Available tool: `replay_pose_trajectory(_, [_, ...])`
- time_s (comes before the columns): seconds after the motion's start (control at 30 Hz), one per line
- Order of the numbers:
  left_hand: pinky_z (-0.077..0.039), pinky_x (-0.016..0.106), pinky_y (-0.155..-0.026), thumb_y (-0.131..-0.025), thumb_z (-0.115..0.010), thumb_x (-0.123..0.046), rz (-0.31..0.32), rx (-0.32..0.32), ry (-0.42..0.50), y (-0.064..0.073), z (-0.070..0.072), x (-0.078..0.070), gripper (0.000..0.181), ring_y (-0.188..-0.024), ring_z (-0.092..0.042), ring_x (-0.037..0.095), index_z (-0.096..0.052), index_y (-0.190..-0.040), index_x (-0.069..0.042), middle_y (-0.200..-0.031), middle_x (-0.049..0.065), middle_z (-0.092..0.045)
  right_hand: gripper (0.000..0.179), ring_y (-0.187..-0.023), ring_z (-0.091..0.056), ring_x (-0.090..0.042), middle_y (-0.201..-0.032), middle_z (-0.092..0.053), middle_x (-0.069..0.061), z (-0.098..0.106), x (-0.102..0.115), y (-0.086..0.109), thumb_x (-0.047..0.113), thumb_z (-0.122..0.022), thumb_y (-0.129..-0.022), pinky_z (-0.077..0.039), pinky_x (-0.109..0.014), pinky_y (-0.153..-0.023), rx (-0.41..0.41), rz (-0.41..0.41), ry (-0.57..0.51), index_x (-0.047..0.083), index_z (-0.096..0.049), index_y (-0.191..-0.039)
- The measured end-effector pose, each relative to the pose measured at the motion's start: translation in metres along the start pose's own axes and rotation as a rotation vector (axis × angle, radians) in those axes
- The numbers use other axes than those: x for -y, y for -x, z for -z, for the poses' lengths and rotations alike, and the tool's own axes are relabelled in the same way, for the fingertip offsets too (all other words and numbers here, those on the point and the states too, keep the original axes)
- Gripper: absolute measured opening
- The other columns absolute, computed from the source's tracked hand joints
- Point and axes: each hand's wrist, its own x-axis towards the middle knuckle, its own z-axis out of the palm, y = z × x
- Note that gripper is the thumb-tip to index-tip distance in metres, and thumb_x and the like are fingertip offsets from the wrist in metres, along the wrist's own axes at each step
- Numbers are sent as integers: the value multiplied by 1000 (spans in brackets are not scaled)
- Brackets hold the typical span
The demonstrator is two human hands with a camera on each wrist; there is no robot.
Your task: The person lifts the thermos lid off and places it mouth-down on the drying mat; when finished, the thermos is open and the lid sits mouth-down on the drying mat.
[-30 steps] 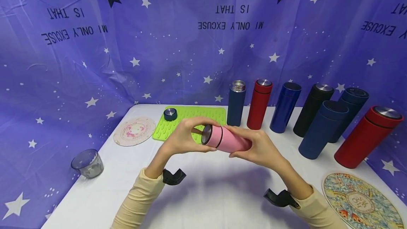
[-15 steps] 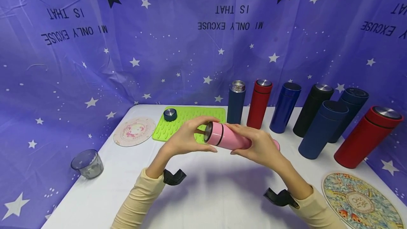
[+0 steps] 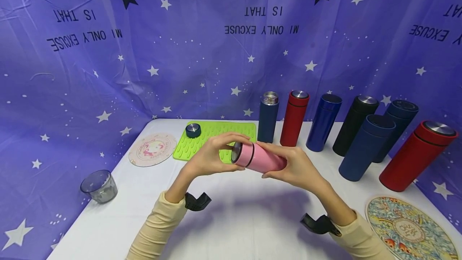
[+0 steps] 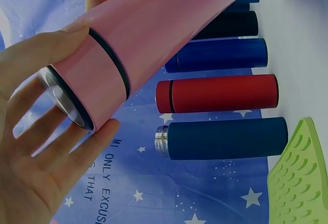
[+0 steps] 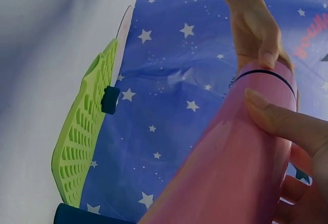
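A pink thermos flask (image 3: 266, 160) is held tilted in the air over the table, its capped end pointing left. My right hand (image 3: 300, 167) grips its body, with the thumb along one side in the right wrist view. My left hand (image 3: 203, 157) holds the pink lid (image 4: 92, 85) between thumb and fingers; the lid sits on the flask above a black ring. The palm stands off from the lid's silver top (image 4: 65, 97). The flask's base is hidden behind my right hand in the head view.
Behind lies a green mat (image 3: 231, 128) bearing a dark blue lid (image 3: 193, 131). An uncapped navy flask (image 3: 268, 123) stands beside it, with several capped flasks to the right. A grey glass (image 3: 100, 187) and pink round mat (image 3: 146, 159) are left; a patterned round mat (image 3: 411, 232) is right.
Half a second ago the flask was shifted slightly right and my left fingers stood looser around the lid. Now the flask is back a little left and the left fingers are on the lid.
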Motion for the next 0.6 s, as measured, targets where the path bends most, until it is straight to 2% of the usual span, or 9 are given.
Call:
replay_pose_trajectory(0.13, [-58,39,-78,-68,-84,4,76,-45,27,1,-1,-1,55,-109,-58,27,-60,-118,5,-117,17,-62,80,-103,-65,-21,-119,-67,-2,-4,2,-1,25,-94,-59,-56,-39,-82,-48,58,67,17,-61,-132])
replay_pose_trajectory(0.3, [-59,39,-73,-71,-84,0,227,-107,53,0,-3,-3,53,-100,-62,30,-61,-118,5,-113,16,-64,80,-107,-64,-28,-121,-66,-9,-8,5,-1,25,-94,-59,-56,-43,-80,-110,110,187,16,-62,-131])
replay_pose_trajectory(0.4, [-59,37,-70,-72,-84,-2,294,-131,59,-1,-4,-5,52,-98,-63,32,-61,-118,5,-111,16,-65,80,-107,-64,-29,-121,-65,-10,-9,6,0,26,-93,-60,-56,-44,-80,-127,117,242,16,-61,-132])
replay_pose_trajectory(0.53, [-59,37,-71,-74,-83,-4,328,-107,55,-1,-4,-5,53,-99,-63,32,-60,-121,4,-114,15,-63,80,-107,-64,-29,-121,-66,-10,-8,6,0,25,-93,-60,-56,-44,-80,-104,88,223,16,-61,-132])
replay_pose_trajectory(0.6, [-59,35,-73,-75,-84,-11,314,-74,40,2,-6,7,57,-101,-62,27,-59,-125,-2,-119,9,-61,81,-107,-64,-27,-120,-66,-8,-7,4,0,25,-94,-59,-56,-44,-81,-77,71,190,16,-61,-133])
